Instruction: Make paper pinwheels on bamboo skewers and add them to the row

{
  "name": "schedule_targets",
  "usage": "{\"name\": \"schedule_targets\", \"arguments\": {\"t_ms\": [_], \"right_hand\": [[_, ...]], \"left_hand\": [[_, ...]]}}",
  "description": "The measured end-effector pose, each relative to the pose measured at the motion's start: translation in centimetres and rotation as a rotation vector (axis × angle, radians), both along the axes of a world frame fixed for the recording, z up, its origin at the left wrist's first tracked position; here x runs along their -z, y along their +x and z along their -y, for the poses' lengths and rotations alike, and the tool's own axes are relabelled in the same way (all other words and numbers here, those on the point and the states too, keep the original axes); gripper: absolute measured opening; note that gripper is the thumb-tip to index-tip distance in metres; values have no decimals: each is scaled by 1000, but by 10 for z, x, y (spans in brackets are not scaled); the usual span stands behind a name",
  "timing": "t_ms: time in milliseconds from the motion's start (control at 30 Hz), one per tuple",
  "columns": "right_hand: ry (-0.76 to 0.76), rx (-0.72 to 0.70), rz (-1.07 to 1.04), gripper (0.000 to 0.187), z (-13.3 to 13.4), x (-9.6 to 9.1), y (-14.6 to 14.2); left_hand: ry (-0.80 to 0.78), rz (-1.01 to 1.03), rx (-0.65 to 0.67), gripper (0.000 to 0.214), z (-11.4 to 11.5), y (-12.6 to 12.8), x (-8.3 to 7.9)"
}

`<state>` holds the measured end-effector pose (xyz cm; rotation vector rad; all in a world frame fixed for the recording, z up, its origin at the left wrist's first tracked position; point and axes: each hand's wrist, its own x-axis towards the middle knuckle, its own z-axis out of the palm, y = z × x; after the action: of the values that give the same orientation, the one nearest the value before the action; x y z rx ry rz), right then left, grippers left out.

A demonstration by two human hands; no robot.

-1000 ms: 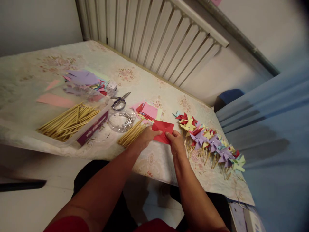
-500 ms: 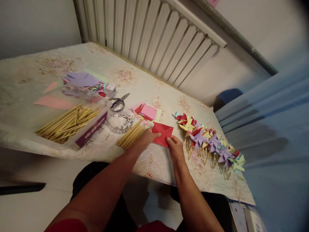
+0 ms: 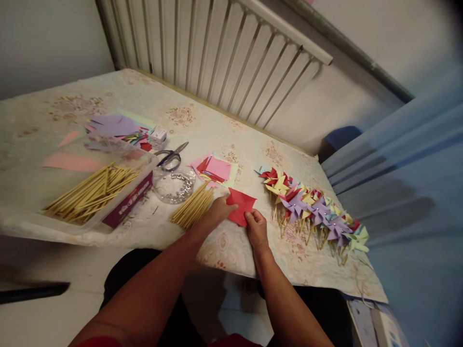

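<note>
A red paper square (image 3: pixel 243 204) lies folded on the flowered table cover (image 3: pixel 224 125) near the front edge. My left hand (image 3: pixel 216 213) presses its left side with the fingers pinched on the paper. My right hand (image 3: pixel 256 228) grips the lower right corner. Just left of my left hand lies a loose bundle of wooden sticks (image 3: pixel 192 206). Behind the red paper sits a small stack of cut paper squares (image 3: pixel 215 169) in pink, red and yellow.
A row of finished paper pinwheels (image 3: pixel 313 207) runs along the right side. A plastic box of sticks (image 3: pixel 94 191), a clear dish of pins (image 3: pixel 174 185), scissors (image 3: pixel 171 156) and loose coloured sheets (image 3: pixel 112 126) lie to the left. A radiator (image 3: pixel 217 53) stands behind.
The red paper has been folded smaller and pressed down nearer the table edge. Both hands have shifted slightly left and toward me with it. The camera view has drifted a little.
</note>
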<state>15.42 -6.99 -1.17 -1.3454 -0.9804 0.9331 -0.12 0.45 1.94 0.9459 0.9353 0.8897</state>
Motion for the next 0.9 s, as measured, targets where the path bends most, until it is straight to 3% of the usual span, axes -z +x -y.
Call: {"name": "schedule_targets", "arguments": {"t_ms": [167, 633, 900], "right_hand": [[-4, -4, 80, 28, 1, -4, -1], [-21, -40, 8, 34, -1, 0, -4], [-22, -26, 20, 34, -2, 1, -4]], "left_hand": [[120, -301, 83, 28, 1, 1, -4], [126, -413, 142, 33, 4, 0, -16], [156, -367, 135, 32, 5, 1, -13]]}}
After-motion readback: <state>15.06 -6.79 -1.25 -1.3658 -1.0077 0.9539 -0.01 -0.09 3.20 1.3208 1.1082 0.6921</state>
